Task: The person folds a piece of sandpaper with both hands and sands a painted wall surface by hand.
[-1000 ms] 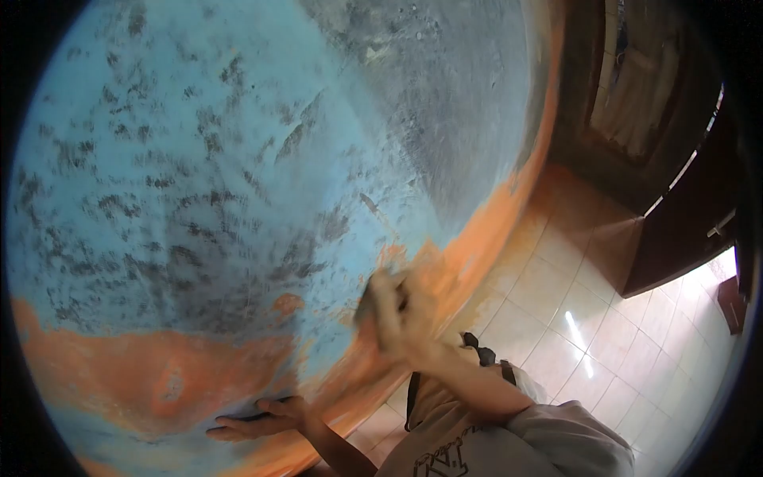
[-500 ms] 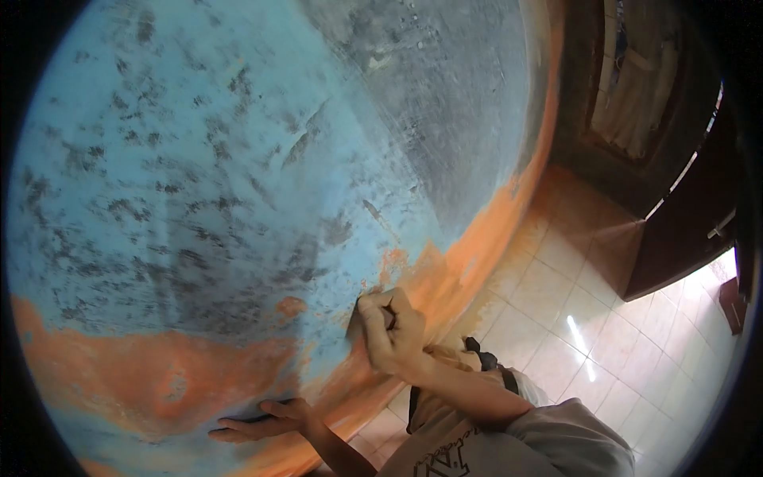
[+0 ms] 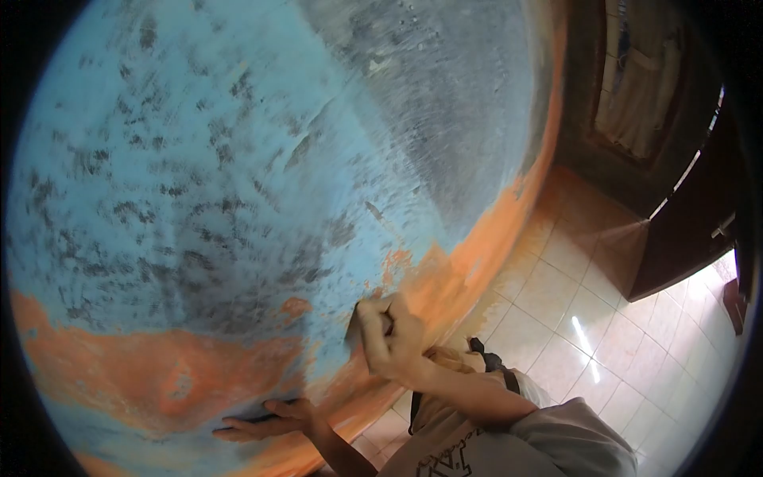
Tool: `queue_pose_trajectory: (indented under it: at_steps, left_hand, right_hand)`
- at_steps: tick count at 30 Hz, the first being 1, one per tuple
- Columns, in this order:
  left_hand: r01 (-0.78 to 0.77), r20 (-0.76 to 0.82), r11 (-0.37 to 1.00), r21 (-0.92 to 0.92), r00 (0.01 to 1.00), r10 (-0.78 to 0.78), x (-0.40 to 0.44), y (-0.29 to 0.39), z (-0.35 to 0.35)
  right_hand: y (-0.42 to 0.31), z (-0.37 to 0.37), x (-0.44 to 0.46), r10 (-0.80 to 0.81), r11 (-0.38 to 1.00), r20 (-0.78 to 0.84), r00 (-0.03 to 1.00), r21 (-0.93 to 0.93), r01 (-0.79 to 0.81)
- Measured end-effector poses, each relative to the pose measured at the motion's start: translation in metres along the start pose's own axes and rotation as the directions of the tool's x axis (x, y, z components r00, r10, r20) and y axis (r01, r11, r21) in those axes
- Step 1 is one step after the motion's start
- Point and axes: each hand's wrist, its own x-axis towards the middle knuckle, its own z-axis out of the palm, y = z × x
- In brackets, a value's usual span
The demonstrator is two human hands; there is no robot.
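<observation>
A large painted wall surface (image 3: pixel 262 159) fills most of the view, light blue with dark scuffed patches and orange bands along its lower and right parts. My right hand (image 3: pixel 391 338) is curled tight against it, at the border of blue and orange. Pinched under its fingers is a small dark flat piece (image 3: pixel 354 327) that looks like sandpaper, mostly covered by the hand. Lower left, my left hand (image 3: pixel 270 420) lies on the surface with fingers stretched out, over an orange and bluish area; it holds nothing visible.
Below the wall's curved-looking right edge spreads a pale tiled floor (image 3: pixel 580 310) with bright reflections. A dark reddish-brown door (image 3: pixel 687 238) stands at the right, and a framed opening (image 3: pixel 640 87) is above it. My own shirt and legs occupy the bottom.
My right hand has shifted very slightly on the wall and looks more blurred. The left hand rests almost where it was. The view itself has moved a little.
</observation>
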Motion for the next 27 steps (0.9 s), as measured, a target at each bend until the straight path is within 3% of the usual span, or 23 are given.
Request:
queue_pose_trajectory:
  at_steps: [1, 3, 5, 7, 9, 11, 13, 16, 20, 22, 23, 25, 27]
  left_hand:
    - [-0.004, -0.007, 1.000, -0.005, 1.000, 0.004, 0.008, 0.006, -0.005]
    - [0.009, 0.005, 1.000, 0.007, 1.000, -0.009, 0.005, 0.004, -0.006]
    - [0.026, 0.015, 0.999, 0.031, 1.000, -0.027, 0.004, 0.001, -0.008]
    - [0.013, -0.009, 1.000, -0.013, 1.000, -0.013, 0.004, 0.001, -0.005]
    - [0.020, -0.016, 0.999, -0.045, 1.000, -0.021, 0.005, 0.004, -0.003]
    - [0.018, -0.022, 0.997, -0.080, 1.000, -0.020, 0.005, 0.002, -0.001]
    - [0.030, 0.001, 0.999, -0.016, 1.000, -0.030, 0.003, 0.000, -0.004]
    - [0.061, 0.005, 0.998, -0.021, 0.998, -0.061, 0.003, 0.005, -0.004]
    - [0.035, -0.008, 0.999, -0.034, 0.999, -0.036, 0.003, 0.003, -0.001]
    - [0.024, -0.012, 0.999, -0.038, 1.000, -0.024, 0.003, 0.003, -0.002]
    - [0.026, -0.010, 0.999, -0.039, 1.000, -0.026, 0.003, 0.003, -0.004]
    - [0.024, -0.004, 1.000, -0.015, 1.000, -0.024, 0.005, 0.004, -0.006]
    - [0.003, -0.010, 1.000, -0.030, 1.000, -0.003, 0.006, 0.000, -0.005]
  right_hand:
    - [-0.008, -0.003, -0.001, -0.082, 0.996, 0.073, 0.994, -0.037, 0.085]
    - [0.000, -0.010, 0.013, -0.050, 0.997, 0.099, 0.994, -0.052, 0.055]
    - [0.006, -0.012, 0.031, 0.132, 0.987, -0.122, 0.984, 0.103, -0.120]
    - [0.003, -0.011, 0.022, 0.172, 0.974, -0.082, 0.982, 0.166, -0.157]
    - [-0.006, -0.006, 0.006, -0.114, 0.990, 0.073, 0.991, -0.079, 0.120]
    - [-0.007, -0.004, 0.015, -0.176, 0.981, 0.035, 0.984, -0.082, 0.178]
    - [-0.008, -0.006, 0.025, 0.121, 0.985, -0.065, 0.991, 0.135, -0.112]
    - [-0.007, -0.006, 0.013, 0.016, 1.000, -0.008, 1.000, -0.008, -0.016]
    - [-0.004, -0.005, 0.015, -0.066, 0.997, 0.018, 0.998, -0.027, 0.067]
    - [-0.004, -0.005, 0.021, 0.191, 0.969, -0.053, 0.980, 0.167, -0.179]
    - [-0.005, -0.004, 0.017, 0.190, 0.970, -0.053, 0.980, 0.164, -0.179]
    - [-0.008, -0.001, 0.006, -0.070, 0.997, -0.018, 0.997, 0.031, 0.070]
    - [-0.002, -0.001, 0.008, -0.140, 0.989, -0.007, 0.990, -0.048, 0.140]
